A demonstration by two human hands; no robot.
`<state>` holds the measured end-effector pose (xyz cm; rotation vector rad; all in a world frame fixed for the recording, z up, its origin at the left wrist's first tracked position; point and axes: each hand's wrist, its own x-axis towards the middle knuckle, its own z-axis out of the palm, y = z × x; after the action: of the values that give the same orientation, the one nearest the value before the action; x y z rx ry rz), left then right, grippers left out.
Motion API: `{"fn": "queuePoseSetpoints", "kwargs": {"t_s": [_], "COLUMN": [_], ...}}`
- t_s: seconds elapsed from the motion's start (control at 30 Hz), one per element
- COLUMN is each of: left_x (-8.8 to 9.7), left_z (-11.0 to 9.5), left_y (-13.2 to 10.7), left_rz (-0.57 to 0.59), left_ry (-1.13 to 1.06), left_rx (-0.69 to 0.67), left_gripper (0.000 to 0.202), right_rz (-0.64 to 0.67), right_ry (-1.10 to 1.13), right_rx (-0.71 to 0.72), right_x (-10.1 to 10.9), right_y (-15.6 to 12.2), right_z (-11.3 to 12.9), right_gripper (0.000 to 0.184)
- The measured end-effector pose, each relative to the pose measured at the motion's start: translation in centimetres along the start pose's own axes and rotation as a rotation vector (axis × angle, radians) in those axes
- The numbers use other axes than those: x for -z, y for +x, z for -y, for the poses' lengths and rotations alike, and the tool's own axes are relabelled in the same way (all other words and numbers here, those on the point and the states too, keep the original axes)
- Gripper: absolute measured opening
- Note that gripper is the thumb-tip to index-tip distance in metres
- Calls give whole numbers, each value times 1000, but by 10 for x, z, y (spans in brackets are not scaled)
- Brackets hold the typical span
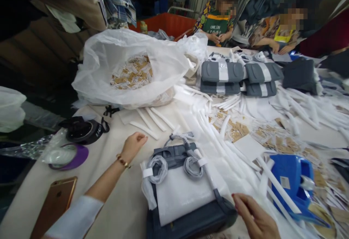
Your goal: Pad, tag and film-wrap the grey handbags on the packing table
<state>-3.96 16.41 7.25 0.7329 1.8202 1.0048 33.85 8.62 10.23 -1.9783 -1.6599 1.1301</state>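
Observation:
A dark blue-grey handbag lies in front of me with a white sheet over its upper face. Two coiled straps in clear wrap sit on it, and white padding strips run along its sides. My right hand is at the bag's right corner, thumb and finger closed together against its edge. Up and left of the bag, my left hand hovers over the table with fingers curled together. Whatever may be between its fingertips is too small to make out.
A big clear plastic sack of tags stands behind. Left are a phone, purple tape and a black strap roll. Right are a blue tape dispenser and white foam sticks. Wrapped bags and two co-workers are beyond.

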Motion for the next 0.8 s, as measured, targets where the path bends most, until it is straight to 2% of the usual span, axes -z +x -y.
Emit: {"fn": "queuePoseSetpoints", "kwargs": {"t_s": [0.07,0.13,0.2,0.27,0.33,0.4,0.53,0.67,0.8], "left_x": [18,21,8,-11,-29,-38,-34,-27,-23], "left_z": [15,30,42,49,49,45,37,31,21], "left_y": [-44,-92,-130,-153,-159,-158,-152,-152,-158], "left_rz": [-101,-73,40,94,42,-39,-77,-2,180], "left_ry": [57,94,18,-87,-169,-219,-282,-404,-390], "left_rx": [31,130,267,336,343,322,303,337,326], "left_gripper": [29,32,34,37,38,37,30,30,35], "right_rz": [-37,60,203,283,310,355,465,449,436], "right_ry": [53,121,202,263,309,340,359,336,301], "right_rx": [-130,-191,-163,-129,-120,-114,-89,-78,-53], "right_x": [13,13,5,-3,-5,-2,6,1,-6], "right_y": [25,45,55,58,58,59,63,65,64], "right_z": [-16,-26,-30,-28,-23,-18,-14,-20,-27], "right_gripper": [50,57,53,47,43,38,34,33,34]}}
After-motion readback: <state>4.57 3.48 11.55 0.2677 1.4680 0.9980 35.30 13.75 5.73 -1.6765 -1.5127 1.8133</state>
